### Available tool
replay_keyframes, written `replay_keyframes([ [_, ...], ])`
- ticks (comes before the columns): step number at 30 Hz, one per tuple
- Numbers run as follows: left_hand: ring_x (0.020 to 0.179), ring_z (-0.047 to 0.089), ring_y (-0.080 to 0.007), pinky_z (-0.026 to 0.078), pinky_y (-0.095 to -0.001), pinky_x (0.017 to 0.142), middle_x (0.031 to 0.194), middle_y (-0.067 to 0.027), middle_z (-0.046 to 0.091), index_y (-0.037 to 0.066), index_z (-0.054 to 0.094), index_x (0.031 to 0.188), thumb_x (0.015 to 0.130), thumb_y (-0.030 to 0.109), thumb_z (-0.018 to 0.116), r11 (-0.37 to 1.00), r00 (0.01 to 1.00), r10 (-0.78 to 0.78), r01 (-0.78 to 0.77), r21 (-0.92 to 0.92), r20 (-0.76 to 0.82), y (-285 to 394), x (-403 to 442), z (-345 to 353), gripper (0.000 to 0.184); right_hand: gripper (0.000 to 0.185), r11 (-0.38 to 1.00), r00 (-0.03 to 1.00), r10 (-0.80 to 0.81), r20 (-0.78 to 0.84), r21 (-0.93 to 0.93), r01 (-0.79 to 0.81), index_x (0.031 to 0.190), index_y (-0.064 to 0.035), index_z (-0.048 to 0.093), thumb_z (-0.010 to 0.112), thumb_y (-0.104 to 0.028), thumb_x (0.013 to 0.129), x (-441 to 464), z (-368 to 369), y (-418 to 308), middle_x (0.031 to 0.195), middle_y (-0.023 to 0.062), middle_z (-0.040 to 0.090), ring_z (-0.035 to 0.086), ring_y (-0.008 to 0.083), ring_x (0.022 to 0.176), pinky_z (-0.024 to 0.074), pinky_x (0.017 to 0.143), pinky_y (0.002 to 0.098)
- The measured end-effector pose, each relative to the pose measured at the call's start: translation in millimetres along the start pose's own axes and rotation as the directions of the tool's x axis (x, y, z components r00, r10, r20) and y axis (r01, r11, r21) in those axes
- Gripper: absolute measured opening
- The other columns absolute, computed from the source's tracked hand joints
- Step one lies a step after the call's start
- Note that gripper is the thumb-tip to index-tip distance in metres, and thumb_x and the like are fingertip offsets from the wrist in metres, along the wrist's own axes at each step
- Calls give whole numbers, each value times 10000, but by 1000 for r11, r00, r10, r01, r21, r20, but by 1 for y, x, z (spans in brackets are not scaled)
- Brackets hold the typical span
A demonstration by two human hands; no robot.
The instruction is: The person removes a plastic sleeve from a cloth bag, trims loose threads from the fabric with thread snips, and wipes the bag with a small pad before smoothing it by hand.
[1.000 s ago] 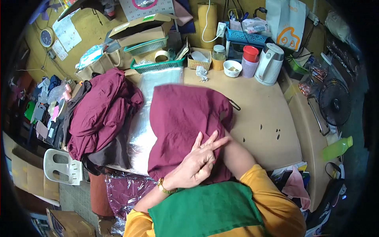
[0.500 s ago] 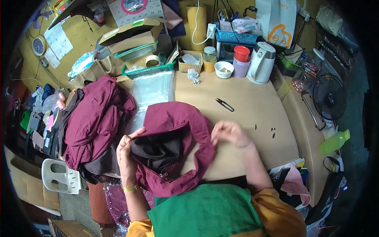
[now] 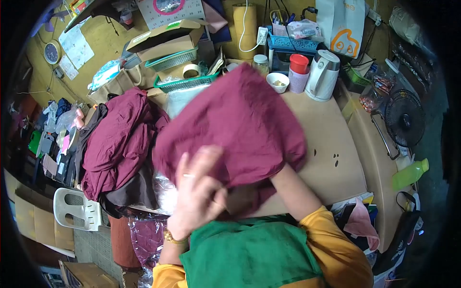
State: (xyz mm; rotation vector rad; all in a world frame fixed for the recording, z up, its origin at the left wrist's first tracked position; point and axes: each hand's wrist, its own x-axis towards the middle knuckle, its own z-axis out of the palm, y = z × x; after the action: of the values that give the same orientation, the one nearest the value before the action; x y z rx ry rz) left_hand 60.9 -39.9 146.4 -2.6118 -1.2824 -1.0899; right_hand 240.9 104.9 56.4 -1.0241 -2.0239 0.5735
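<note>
Our left hand (image 3: pixel 199 189), fingers parted, has the broad maroon cloth (image 3: pixel 240 125) just beyond it, covering our right hand, grip hidden.

1. The fabric heap (image 3: pixel 115 149) lies on the worktop (image 3: pixel 331 134)'s left; the fabric piece (image 3: pixel 230 125) is right of it.
2. Along the back, left to right: basket (image 3: pixel 187 85), jar (image 3: pixel 261 66), bowl (image 3: pixel 279 89), cup (image 3: pixel 298 81), kettle (image 3: pixel 321 80).
3. The fan (image 3: pixel 405 119) stands right of the kettle, the bottle (image 3: pixel 409 174) before the fan.
</note>
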Motion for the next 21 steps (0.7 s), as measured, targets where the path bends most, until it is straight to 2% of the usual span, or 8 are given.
replay_keyframes([
  [2, 1200, 550, -361, 385, -514, 1031, 1196, -144, 637, 49, 576, 915, 770, 35, 689, 973, 959, -231, 223, -64, -163, 5, -26, 4, 184, 397, 996, 999, 47, 26, -70, -46, 1273, -6, 570, 619, -130, 899, 8, -9, 16, 1315, 208, 576, 485, 345, 1306, 359, 1110, 453],
  [5, 999, 594, -336, 475, -418, 914, 1017, -158, 648, -2, 596, 1130, 851, 9, 634, 709, 936, 111, 162, -687, 335, 12, -31, 30, 282, 410, 984, 988, 105, 116, -153, -86, 1280, -8, 565, 622, -145, 898, 15, 1, 37, 1322, 213, 569, 478, 350, 1310, 352, 1115, 456],
  [10, 951, 584, -359, 474, -390, 820, 1043, -221, 599, -29, 599, 1126, 885, 22, 589, 861, 852, -461, 362, -358, -249, -34, -45, 114, 247, 432, 979, 1000, -3, 1, -205, 3, 1292, -12, 558, 626, -168, 895, -4, 9, 23, 1334, 221, 558, 468, 359, 1318, 341, 1122, 461],
  [12, 950, 562, -401, 438, -452, 816, 1041, -240, 594, -20, 576, 1133, 848, 118, 648, 908, 779, -420, 359, -217, -466, -50, -67, 106, 325, 441, 976, 984, -99, -148, -208, 67, 1297, -14, 555, 628, -178, 894, -29, -4, 3, 1338, 224, 554, 463, 363, 1321, 336, 1125, 463],
  [14, 966, 553, -417, 413, -497, 859, 1035, -245, 593, -17, 577, 1106, 850, 131, 620, 951, 933, -307, 307, -33, -187, -48, -57, 83, 299, 450, 976, 998, 57, -32, -208, -63, 1301, -15, 552, 629, -187, 892, -39, -14, 1, 1343, 227, 550, 459, 366, 1324, 331, 1127, 465],
  [16, 1015, 562, -433, 412, -515, 899, 1080, -249, 607, -14, 600, 1121, 838, 146, 617, 859, 837, -510, 506, -74, -198, -57, -43, 111, 326, 459, 936, 884, 327, 333, -241, -255, 1306, -17, 549, 631, -196, 891, -20, -8, 16, 1347, 230, 545, 455, 370, 1327, 327, 1130, 467],
  [18, 1045, 568, -441, 416, -530, 916, 1120, -245, 617, -1, 610, 1152, 830, 156, 632, 872, 825, -478, 487, -49, -301, -66, -38, 121, 359, 468, 959, 993, -119, -10, -260, 112, 1311, -19, 546, 633, -206, 890, -25, 29, 17, 1352, 233, 541, 451, 373, 1330, 322, 1133, 469],
  [21, 1017, 595, -438, 454, -525, 868, 1116, -238, 636, 18, 623, 1168, 814, 173, 657, 927, 755, -374, 306, -216, -538, -82, -44, 108, 388, 598, 964, 969, -78, -237, -267, 12, 1414, -45, 461, 587, -342, 911, -40, 10, 3, 1444, 271, 436, 367, 394, 1382, 269, 1170, 436],
])
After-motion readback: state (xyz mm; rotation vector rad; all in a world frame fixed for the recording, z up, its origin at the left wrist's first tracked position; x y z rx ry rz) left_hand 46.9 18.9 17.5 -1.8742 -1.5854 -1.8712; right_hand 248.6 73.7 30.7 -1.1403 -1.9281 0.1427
